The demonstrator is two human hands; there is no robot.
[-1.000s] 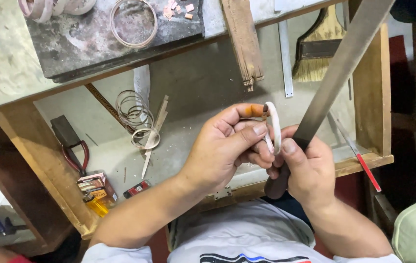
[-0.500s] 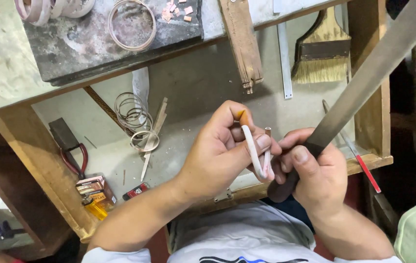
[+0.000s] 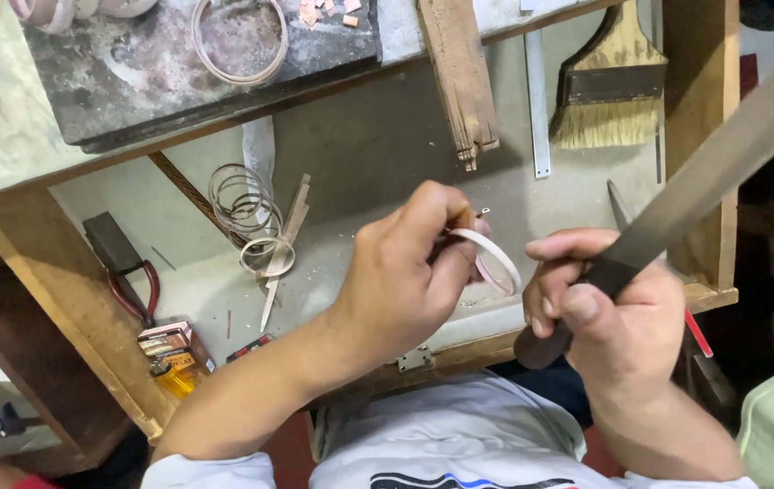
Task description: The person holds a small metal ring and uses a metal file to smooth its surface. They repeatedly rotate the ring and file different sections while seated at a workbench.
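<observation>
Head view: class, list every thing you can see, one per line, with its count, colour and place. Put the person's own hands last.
bangle: one, pale pink, in the left hand's grip
file: one, grey with dark handle, in the right hand's grip
brush: one, wood handle with tan bristles, in the tray, upper right
wire rings: several, silver, in the tray, left
pliers: one, red handles, tray's left edge
ring: one, pale, on the dark slab, top
wood peg: one, brown, juts from the bench, top centre
left hand: holds the bangle
right hand: holds the file
</observation>
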